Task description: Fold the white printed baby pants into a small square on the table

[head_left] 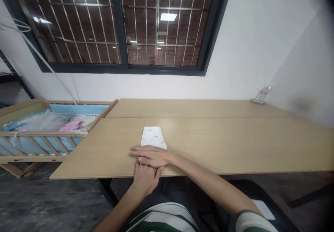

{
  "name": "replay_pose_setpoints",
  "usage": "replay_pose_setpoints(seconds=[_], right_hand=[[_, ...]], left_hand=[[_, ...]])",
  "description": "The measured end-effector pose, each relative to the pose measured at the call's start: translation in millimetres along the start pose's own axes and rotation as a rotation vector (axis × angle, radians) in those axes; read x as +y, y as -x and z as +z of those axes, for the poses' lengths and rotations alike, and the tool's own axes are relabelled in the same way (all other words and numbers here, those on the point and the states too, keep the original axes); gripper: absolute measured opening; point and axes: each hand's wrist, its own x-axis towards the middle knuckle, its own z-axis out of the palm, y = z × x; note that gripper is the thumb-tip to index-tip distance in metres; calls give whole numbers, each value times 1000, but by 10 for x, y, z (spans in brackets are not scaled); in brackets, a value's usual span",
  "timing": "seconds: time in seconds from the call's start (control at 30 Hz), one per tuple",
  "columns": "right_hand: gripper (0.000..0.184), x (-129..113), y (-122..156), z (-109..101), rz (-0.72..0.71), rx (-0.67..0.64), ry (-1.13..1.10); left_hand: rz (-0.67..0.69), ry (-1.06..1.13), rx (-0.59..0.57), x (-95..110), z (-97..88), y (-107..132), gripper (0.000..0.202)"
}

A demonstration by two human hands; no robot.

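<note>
A small folded white cloth [153,136] with a faint print lies on the wooden table [221,141]. Across its near edge rests my right hand [152,155], its fingers stretched out flat and pointing left. My left hand [146,177] lies at the table's front edge, partly under the right one. Its thumb shows, held apart, while most of its fingers are covered by my right hand. Neither hand grips anything that I can see. The near part of the cloth is hidden behind my right hand.
At the left stands a wooden crib [47,134] with blue lining and piled fabrics. A clear bottle-like object [263,93] sits at the table's far right corner. Behind the table is a barred window [125,67]. A black chair [250,190] is below the table's front edge.
</note>
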Motion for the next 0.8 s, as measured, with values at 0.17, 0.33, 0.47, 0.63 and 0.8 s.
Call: replay_pose_setpoints(seconds=[0.17, 0.33, 0.47, 0.63, 0.8], right_hand=[[58, 200, 2, 106, 113, -67, -30], [64, 672, -50, 5, 270, -69, 107], [64, 1065, -98, -133, 324, 1, 225], [64, 1315, -125, -208, 353, 46, 253], [69, 1309, -107, -183, 324, 86, 219]], left_hand=[[18, 19, 17, -85, 14, 49, 47], [0, 0, 7, -86, 23, 71, 51], [-9, -28, -8, -96, 47, 64, 56], [-4, -37, -52, -93, 49, 56, 57], [0, -3, -91, -138, -18, -30, 53]])
